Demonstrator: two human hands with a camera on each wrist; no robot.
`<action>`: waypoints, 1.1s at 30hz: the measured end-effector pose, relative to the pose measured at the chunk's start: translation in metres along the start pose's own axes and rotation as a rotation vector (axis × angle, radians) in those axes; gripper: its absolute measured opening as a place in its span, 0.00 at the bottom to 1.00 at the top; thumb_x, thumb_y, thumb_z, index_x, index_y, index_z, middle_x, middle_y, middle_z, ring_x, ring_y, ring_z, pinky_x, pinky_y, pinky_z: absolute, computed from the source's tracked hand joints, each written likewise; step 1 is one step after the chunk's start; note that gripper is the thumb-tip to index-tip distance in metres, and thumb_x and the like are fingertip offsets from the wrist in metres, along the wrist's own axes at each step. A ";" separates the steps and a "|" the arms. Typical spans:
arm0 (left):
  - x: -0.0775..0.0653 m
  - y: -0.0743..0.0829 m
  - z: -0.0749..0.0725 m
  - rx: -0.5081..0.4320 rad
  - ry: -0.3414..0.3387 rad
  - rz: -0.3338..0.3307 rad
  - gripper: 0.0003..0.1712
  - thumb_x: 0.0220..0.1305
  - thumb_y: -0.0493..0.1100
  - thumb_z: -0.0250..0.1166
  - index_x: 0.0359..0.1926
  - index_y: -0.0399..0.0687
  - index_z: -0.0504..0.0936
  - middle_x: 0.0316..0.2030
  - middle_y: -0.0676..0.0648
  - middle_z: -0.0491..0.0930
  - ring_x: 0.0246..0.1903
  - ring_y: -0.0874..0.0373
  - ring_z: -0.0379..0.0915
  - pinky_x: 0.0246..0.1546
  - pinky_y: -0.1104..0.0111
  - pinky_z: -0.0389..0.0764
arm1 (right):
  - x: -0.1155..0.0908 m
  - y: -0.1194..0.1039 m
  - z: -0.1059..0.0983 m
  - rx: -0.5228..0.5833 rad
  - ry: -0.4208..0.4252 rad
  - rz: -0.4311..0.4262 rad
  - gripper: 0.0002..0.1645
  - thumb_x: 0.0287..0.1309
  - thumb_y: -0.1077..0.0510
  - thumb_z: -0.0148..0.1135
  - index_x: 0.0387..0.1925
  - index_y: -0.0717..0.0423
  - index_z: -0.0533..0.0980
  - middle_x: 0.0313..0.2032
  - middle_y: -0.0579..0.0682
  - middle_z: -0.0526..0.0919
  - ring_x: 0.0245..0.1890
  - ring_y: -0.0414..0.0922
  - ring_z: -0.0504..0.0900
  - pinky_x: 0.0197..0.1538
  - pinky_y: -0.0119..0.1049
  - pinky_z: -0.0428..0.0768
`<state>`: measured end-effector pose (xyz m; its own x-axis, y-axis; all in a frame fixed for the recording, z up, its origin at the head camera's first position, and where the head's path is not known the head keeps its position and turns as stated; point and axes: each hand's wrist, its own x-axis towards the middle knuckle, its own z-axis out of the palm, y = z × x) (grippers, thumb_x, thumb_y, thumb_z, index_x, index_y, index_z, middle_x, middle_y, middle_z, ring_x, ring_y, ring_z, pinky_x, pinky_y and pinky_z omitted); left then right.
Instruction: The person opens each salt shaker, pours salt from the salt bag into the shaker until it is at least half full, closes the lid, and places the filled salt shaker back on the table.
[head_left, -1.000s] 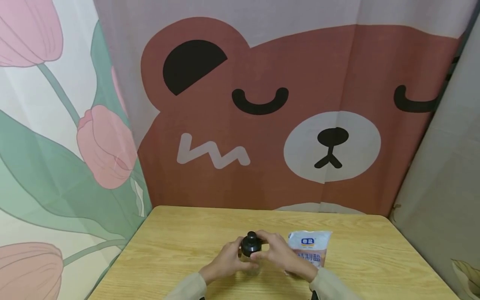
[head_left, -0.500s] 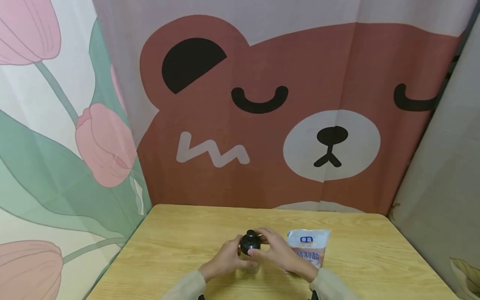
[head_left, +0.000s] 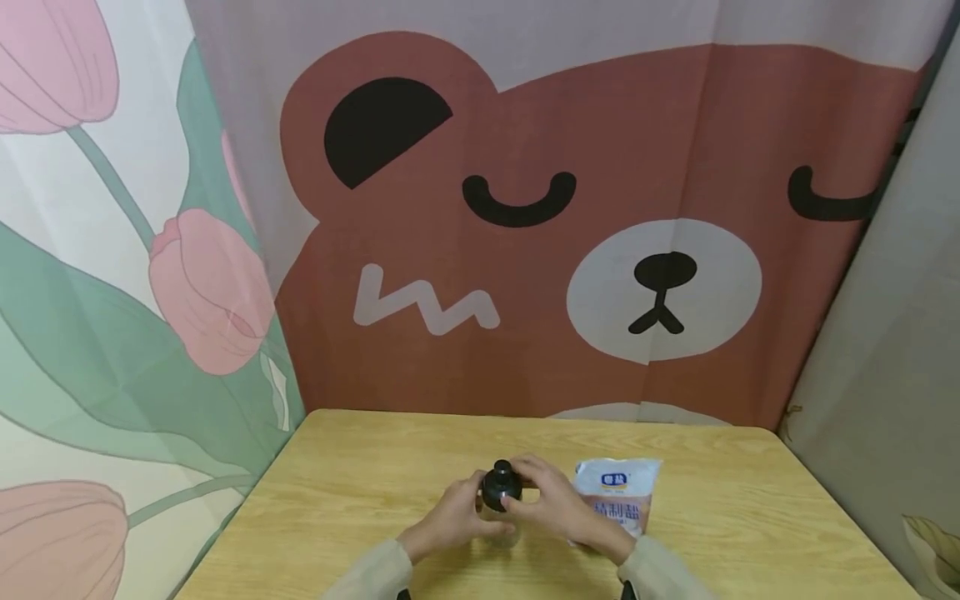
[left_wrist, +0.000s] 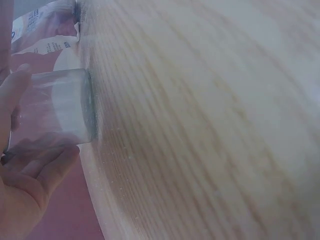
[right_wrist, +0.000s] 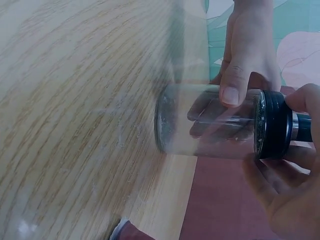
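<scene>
A clear glass jar (right_wrist: 177,120) stands upright on the wooden table, topped by a black lid (head_left: 501,488) with a small knob. My left hand (head_left: 454,517) holds the glass body, thumb on the near side and fingers behind; those fingers show through the glass in the right wrist view. With thumb and fingers, my right hand (head_left: 553,503) grips the edge of the black lid. Inside, the glass looks bare apart from small specks just under the lid. The jar's base (left_wrist: 90,105) is down at the tabletop in the left wrist view.
A salt bag (head_left: 617,487), white and pinkish-brown with blue print, stands just right of the jar, partly behind the right forearm. Pale specks dot the tabletop (left_wrist: 125,150). A bear-print curtain (head_left: 420,367) hangs beyond the table's far edge, a tulip-print one (head_left: 135,367) to the left.
Both hands keep their hold on the jar and lid. The right thumb and fingers shift only slightly at the lid; the salt bag stays in place.
</scene>
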<state>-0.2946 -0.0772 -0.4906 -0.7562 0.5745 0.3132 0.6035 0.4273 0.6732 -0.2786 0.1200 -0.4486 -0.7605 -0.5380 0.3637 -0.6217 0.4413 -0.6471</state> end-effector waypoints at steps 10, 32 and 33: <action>-0.001 -0.004 0.000 -0.001 -0.013 0.011 0.36 0.46 0.59 0.65 0.55 0.51 0.64 0.42 0.58 0.74 0.26 0.68 0.66 0.23 0.75 0.71 | 0.001 -0.003 -0.001 0.047 -0.050 0.032 0.33 0.53 0.46 0.58 0.59 0.53 0.63 0.52 0.47 0.63 0.49 0.46 0.72 0.48 0.34 0.72; 0.000 -0.002 0.000 -0.029 -0.009 -0.017 0.36 0.45 0.59 0.66 0.54 0.52 0.65 0.41 0.59 0.73 0.25 0.67 0.66 0.22 0.75 0.71 | 0.002 0.000 -0.002 0.023 -0.040 0.028 0.25 0.55 0.50 0.57 0.54 0.52 0.68 0.48 0.47 0.66 0.45 0.46 0.75 0.44 0.36 0.75; 0.000 -0.003 0.001 -0.034 -0.010 -0.020 0.36 0.45 0.60 0.66 0.54 0.53 0.65 0.41 0.59 0.73 0.25 0.67 0.66 0.22 0.75 0.71 | 0.002 0.000 -0.002 0.018 -0.036 0.028 0.26 0.55 0.49 0.57 0.55 0.53 0.67 0.48 0.48 0.65 0.45 0.46 0.75 0.44 0.36 0.75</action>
<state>-0.2960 -0.0776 -0.4927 -0.7654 0.5729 0.2930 0.5792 0.4151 0.7016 -0.2803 0.1203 -0.4463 -0.7701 -0.5512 0.3212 -0.5966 0.4437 -0.6688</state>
